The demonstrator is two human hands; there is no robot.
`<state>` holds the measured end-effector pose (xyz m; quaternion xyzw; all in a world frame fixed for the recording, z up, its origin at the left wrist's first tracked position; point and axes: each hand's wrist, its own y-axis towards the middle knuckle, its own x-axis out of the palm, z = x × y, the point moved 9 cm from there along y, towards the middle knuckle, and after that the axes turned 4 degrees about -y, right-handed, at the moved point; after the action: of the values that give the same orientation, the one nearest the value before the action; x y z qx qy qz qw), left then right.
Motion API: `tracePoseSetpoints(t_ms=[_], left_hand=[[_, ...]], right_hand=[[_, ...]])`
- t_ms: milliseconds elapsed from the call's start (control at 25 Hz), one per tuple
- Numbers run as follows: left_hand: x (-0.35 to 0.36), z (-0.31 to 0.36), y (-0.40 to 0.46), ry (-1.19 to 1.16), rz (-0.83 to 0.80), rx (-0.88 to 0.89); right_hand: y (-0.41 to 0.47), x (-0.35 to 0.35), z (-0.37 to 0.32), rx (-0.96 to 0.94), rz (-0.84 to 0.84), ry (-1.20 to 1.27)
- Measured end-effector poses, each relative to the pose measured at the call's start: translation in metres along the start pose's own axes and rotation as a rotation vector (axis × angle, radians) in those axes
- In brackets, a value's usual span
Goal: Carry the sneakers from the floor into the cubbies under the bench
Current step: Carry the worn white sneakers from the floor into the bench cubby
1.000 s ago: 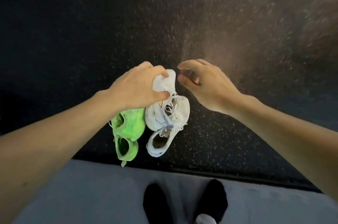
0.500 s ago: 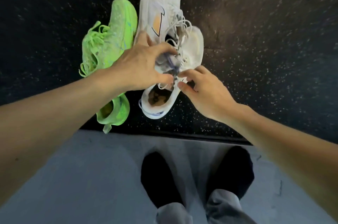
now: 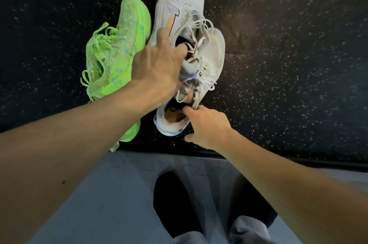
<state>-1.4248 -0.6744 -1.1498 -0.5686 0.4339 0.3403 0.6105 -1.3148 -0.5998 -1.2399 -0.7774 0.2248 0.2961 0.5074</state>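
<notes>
You're at the pickup stage, nothing stowed as far as this view shows. Your left hand (image 3: 157,68) has its fingers (image 3: 180,49) hooked into the collar of the far white sneaker (image 3: 175,4), index finger lying straight along its side; the same hand appears to bunch the green sneakers (image 3: 117,54) against it, though the grip on the green ones is hidden under the hand, so I can't tell how they're held. Your right hand (image 3: 207,126) pinches the tongue and laces of the near white sneaker (image 3: 209,60) at the front of its opening, thumb hanging loose below.

All the sneakers sit clustered together, touching, toes pointing away from you, over the dark speckled floor (image 3: 288,64). Can't tell whether they rest on it or are just lifted.

Your socked feet (image 3: 173,204) stand on a grey surface (image 3: 103,194) at the floor's near edge. No bench or cubbies in view.

Done, in my judgement: both hands engaged on the shoes. Left: lift the lot clear, turn to the bench, carry, and slot the shoes into the cubbies. So early, most of the task ahead.
</notes>
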Motion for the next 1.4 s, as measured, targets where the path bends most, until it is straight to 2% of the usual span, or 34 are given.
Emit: tracePoseSetpoints(t_ms=[120, 320, 520, 760, 960, 1160, 1400], left_hand=[[-0.003, -0.004, -0.005, -0.035, -0.021, -0.007], [-0.025, -0.004, -0.025, -0.072, 0.035, 0.097], [-0.119, 0.000, -0.037, -0.236, 0.123, 0.119], [-0.292, 0.001, -0.049, -0.323, 0.228, 0.065], [-0.510, 0.000, -0.079, -0.302, 0.399, 0.104], [-0.707, 0.003, -0.128, -0.315, 0.612, 0.176], [-0.883, 0.003, -0.211, -0.310, 0.801, 0.265]], right_hand=[[-0.004, -0.010, 0.014, 0.045, 0.091, 0.030], [-0.036, -0.048, 0.061, 0.109, 0.160, 0.117], [-0.089, -0.148, 0.091, 0.101, 0.305, 0.173], [-0.162, -0.329, 0.073, 0.016, 0.419, 0.132], [-0.266, -0.536, 0.038, -0.008, 0.575, 0.055], [-0.379, -0.713, -0.005, -0.026, 0.735, -0.045], [-0.510, -0.864, -0.060, -0.051, 0.916, -0.195]])
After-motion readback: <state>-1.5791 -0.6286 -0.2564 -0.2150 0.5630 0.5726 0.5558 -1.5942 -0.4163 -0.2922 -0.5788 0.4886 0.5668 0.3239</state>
